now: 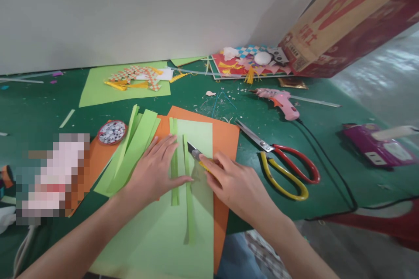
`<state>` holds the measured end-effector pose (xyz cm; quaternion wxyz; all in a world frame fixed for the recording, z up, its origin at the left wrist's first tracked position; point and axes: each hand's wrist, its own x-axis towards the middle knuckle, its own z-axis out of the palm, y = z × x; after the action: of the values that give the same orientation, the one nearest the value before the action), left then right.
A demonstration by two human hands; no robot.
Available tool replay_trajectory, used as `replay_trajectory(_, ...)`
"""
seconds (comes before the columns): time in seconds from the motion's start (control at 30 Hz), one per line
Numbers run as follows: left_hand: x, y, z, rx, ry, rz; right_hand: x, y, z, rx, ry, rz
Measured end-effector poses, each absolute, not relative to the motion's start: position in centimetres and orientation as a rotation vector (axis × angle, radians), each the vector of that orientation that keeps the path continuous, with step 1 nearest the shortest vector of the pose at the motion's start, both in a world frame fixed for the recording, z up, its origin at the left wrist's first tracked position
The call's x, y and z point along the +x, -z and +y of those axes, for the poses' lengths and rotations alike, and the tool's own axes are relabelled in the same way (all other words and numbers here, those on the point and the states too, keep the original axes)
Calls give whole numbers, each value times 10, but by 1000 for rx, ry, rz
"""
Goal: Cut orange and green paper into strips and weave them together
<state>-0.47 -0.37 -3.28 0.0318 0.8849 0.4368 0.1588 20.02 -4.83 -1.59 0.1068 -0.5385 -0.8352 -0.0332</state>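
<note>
My right hand (232,178) grips a yellow utility knife (195,152), its dark blade out over a thin green paper strip (189,200). That strip lies lengthwise on a pale green sheet (157,244). My left hand (157,165) lies flat with fingers stretched, pressing on the paper beside another narrow green strip (175,192). Wider bright green strips (131,152) are piled left of it. Under the pale sheet, orange paper (229,135) sticks out on the right and at the top.
To the right are red-and-yellow-handled scissors (275,152), a pink glue gun (281,100) with a black cord, and a purple power socket (376,146). A round container of googly eyes (112,132) sits left. Woven paper crafts (134,77) and a paper bag (347,22) stand behind.
</note>
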Motion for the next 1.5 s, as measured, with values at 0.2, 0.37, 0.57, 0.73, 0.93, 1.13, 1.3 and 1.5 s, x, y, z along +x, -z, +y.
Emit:
replay_trajectory(0.2, -4, 31, -3, 2676, -390, 1395, 200, 16, -48, -1566, 107, -2447)
replay_trajectory(0.37, -5, 29, -4, 2693, -507, 1349, 200, 14, -48, -1582, 85, -2466)
replay_trajectory(0.57, -3, 26, -2, 2832, -491, 1136, 200, 14, -48, -1609, 70, -2492)
replay_trajectory(0.73, -1, 26, 0, 2829, -361, 1126, 200, 15, -48, -1623, 38, -2475)
replay_trajectory(0.93, 0, 27, -1, 2826, -360, 1159, 200, 13, -47, -1632, 35, -2482)
replay_trajectory(1.13, 1, 27, -1, 2834, -351, 1156, 200, 13, -48, -1636, 46, -2457)
replay_trajectory(1.3, 1, 27, -2, 2844, -340, 1154, 199, 13, -46, -1648, 52, -2455)
replay_trajectory(1.5, 1, 28, -2, 2831, -340, 1160, 198, 11, -42, -1685, 23, -2489)
